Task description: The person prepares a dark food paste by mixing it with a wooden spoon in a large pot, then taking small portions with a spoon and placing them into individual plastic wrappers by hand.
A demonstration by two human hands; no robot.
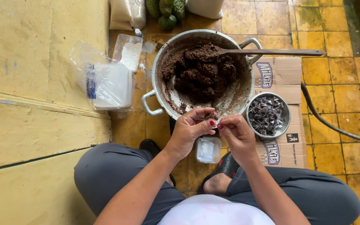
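Observation:
My left hand (pixel 190 130) and my right hand (pixel 237 134) meet over the near rim of a large metal pot (pixel 159 62). Between their fingertips they pinch a small clear wrapper with a dark brown lump (pixel 210 116) on it. The pot holds a thick dark brown paste (pixel 201 73), and a long wooden spoon (pixel 271 52) rests in it, handle pointing right. A small metal bowl (pixel 287 121) of several wrapped pieces stands to the right of my hands. Below my hands sits a small clear container (pixel 208 151) of wrappers.
A flattened cardboard box (pixel 286 77) lies under the bowl. Clear plastic bags and a tub of white powder (pixel 113 83) sit left of the pot. Green fruit (pixel 167 12) and sacks are at the back. A dark hose (pixel 330 123) runs on the yellow tiles at right.

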